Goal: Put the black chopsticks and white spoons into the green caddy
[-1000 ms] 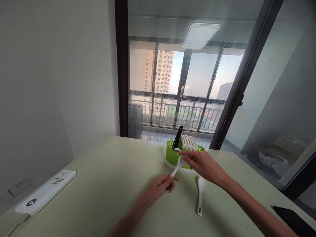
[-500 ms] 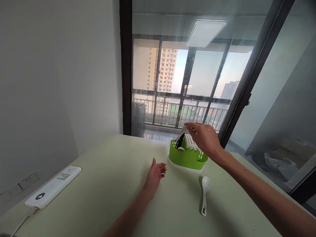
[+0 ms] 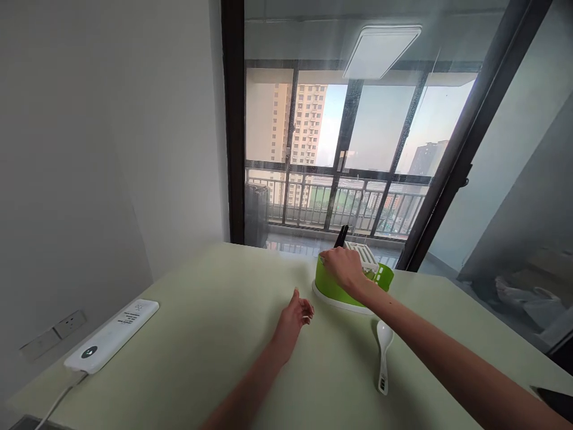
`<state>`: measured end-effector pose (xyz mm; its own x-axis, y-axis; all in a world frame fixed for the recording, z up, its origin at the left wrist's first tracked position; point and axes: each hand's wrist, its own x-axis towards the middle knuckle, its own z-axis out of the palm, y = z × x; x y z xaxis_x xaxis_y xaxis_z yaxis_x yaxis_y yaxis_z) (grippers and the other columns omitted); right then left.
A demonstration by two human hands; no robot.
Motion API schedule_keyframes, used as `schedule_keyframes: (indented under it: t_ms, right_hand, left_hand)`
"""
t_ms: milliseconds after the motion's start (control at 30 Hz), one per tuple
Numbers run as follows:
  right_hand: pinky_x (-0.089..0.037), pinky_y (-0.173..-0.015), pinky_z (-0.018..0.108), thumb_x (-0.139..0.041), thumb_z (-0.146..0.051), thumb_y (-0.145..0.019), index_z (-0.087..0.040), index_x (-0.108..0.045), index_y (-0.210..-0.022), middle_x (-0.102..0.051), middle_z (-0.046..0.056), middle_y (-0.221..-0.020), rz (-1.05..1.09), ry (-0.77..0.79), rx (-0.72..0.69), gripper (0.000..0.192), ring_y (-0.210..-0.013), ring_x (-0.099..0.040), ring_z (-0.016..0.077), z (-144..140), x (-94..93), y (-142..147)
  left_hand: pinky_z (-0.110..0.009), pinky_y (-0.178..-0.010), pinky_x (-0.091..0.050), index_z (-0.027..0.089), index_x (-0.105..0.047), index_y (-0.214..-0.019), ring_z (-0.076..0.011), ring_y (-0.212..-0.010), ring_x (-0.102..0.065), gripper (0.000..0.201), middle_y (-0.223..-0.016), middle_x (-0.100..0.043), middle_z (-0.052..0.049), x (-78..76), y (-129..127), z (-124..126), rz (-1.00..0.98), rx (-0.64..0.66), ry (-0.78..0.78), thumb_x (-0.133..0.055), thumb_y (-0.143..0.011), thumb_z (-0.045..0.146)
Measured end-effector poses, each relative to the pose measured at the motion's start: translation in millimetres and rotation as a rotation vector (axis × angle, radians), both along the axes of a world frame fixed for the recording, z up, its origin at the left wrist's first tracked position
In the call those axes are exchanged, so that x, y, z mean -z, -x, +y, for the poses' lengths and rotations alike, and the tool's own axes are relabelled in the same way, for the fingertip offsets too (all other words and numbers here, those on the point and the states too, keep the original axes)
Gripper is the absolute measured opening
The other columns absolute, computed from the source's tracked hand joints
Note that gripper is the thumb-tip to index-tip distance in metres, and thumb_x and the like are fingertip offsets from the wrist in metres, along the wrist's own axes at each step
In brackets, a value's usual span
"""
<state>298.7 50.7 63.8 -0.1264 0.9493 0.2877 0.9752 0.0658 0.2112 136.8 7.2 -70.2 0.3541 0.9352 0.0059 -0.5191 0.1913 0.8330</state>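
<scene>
A green utensil holder with a white base stands near the far edge of the table. Black sticks rise from it, beside a white slotted top. Over the holder's front left rim is my right hand, fingers closed and pointing down; what they pinch, if anything, is hidden. My left hand hovers left of the holder, holding nothing, its thumb apart from loosely curled fingers. On the table in front of the holder lies a white spoon, its bowl partly behind my right forearm.
A white power strip with a cable lies at the table's left side. At the lower right edge a dark object shows in part. Beyond the pale green table is a dark-framed glass door.
My right hand has moved down and left onto the holder's front rim. The white spoon it held above the holder no longer shows. The view has shifted slightly; my left hand stays much the same.
</scene>
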Motion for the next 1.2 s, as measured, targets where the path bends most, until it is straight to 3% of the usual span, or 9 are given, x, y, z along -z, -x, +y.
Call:
schedule_keyframes:
  t_ms: [200, 367, 433, 567, 667, 800, 900, 1000, 1200]
  right_hand:
    - [-0.047, -0.073, 0.031, -0.045, -0.011, -0.094, -0.015, -0.072, -0.103, -0.074, 0.017, -0.099, 0.011, 0.009, -0.002, 0.029, -0.092, -0.072, 0.0286, -6, 10.2, -1]
    - [-0.049, -0.078, 0.032, -0.047, -0.017, -0.096, -0.018, -0.061, -0.128, -0.072, 0.012, -0.11, 0.029, -0.045, -0.073, 0.035, -0.1, -0.069, 0.0266, -25, 6.1, -8]
    - [-0.049, -0.086, 0.034, -0.051, -0.016, -0.095, -0.019, -0.057, -0.133, -0.07, 0.012, -0.118, 0.042, -0.121, -0.183, 0.038, -0.106, -0.066, 0.0263, -35, 5.0, -17]
    - [-0.047, -0.098, 0.039, -0.046, -0.013, -0.097, -0.022, -0.061, -0.127, -0.065, 0.011, -0.128, 0.02, -0.212, -0.594, 0.035, -0.12, -0.058, 0.0255, -56, 5.6, -49]
    - [-0.051, -0.088, 0.035, -0.04, -0.013, -0.099, -0.023, -0.067, -0.117, -0.07, 0.01, -0.113, 0.006, -0.107, -0.747, 0.034, -0.102, -0.066, 0.0214, -74, 11.8, -75]
    - [-0.053, -0.079, 0.032, -0.038, -0.016, -0.1, -0.024, -0.068, -0.113, -0.072, 0.007, -0.107, 0.01, 0.114, -0.684, 0.033, -0.086, -0.07, 0.0184, -98, 35.4, -107]
    - [-0.055, -0.079, 0.036, -0.04, -0.013, -0.095, -0.026, -0.062, -0.125, -0.067, 0.008, -0.123, 0.004, 0.228, -0.574, 0.04, -0.087, -0.071, 0.0205, -107, 62.2, -133]
    - [-0.056, -0.076, 0.04, -0.044, -0.012, -0.087, -0.029, -0.05, -0.142, -0.054, 0.011, -0.143, 0.028, 0.294, -0.461, 0.058, -0.087, -0.072, 0.0223, -107, 87.4, -157]
    - [-0.055, -0.088, 0.041, -0.048, -0.014, -0.084, -0.034, -0.054, -0.141, -0.053, 0.01, -0.143, 0.154, 0.333, -0.368, 0.06, -0.103, -0.069, 0.0251, -98, 112.5, -181]
  left_hand:
    - [-0.029, -0.068, -0.036, 0.016, -0.06, -0.073, -0.0145, -0.07, -0.049, 0.057, -0.077, -0.059, -0.004, 6.4, -1, 4, 0.04, -0.026, 0.0, -0.061, -0.081, 0.073]
    - [-0.028, -0.067, -0.035, 0.016, -0.06, -0.073, -0.0142, -0.07, -0.049, 0.058, -0.077, -0.058, -0.004, 7.4, -1, 4, 0.049, -0.015, -0.017, -0.06, -0.082, 0.073]
    - [-0.028, -0.067, -0.035, 0.016, -0.06, -0.073, -0.0142, -0.07, -0.048, 0.057, -0.076, -0.057, -0.003, 5.2, -1, 2, 0.048, -0.013, -0.016, -0.061, -0.081, 0.073]
    - [-0.028, -0.067, -0.036, 0.017, -0.06, -0.073, -0.0144, -0.071, -0.049, 0.055, -0.077, -0.057, -0.003, 0.2, -1, -2, 0.057, 0.001, -0.021, -0.061, -0.082, 0.072]
    - [-0.029, -0.066, -0.036, 0.017, -0.059, -0.072, -0.014, -0.07, -0.048, 0.056, -0.076, -0.057, -0.003, -1.3, -2, -4, 0.064, 0.017, -0.024, -0.06, -0.083, 0.072]
    - [-0.029, -0.065, -0.035, 0.017, -0.059, -0.072, -0.0136, -0.068, -0.048, 0.058, -0.076, -0.057, -0.003, -0.2, -4, -3, 0.07, 0.033, -0.006, -0.061, -0.08, 0.074]
    - [-0.028, -0.064, -0.035, 0.017, -0.06, -0.072, -0.0132, -0.067, -0.048, 0.06, -0.076, -0.057, -0.003, 1.2, -4, -2, 0.075, 0.04, 0.006, -0.062, -0.078, 0.076]
    - [-0.028, -0.063, -0.034, 0.016, -0.06, -0.072, -0.0125, -0.065, -0.048, 0.06, -0.075, -0.057, -0.003, 1.8, -5, -2, 0.074, 0.05, 0.012, -0.063, -0.077, 0.076]
    - [-0.029, -0.063, -0.033, 0.017, -0.06, -0.073, -0.0121, -0.063, -0.048, 0.059, -0.074, -0.057, -0.002, 1.4, -3, -3, 0.093, 0.075, 0.0, -0.063, -0.078, 0.075]
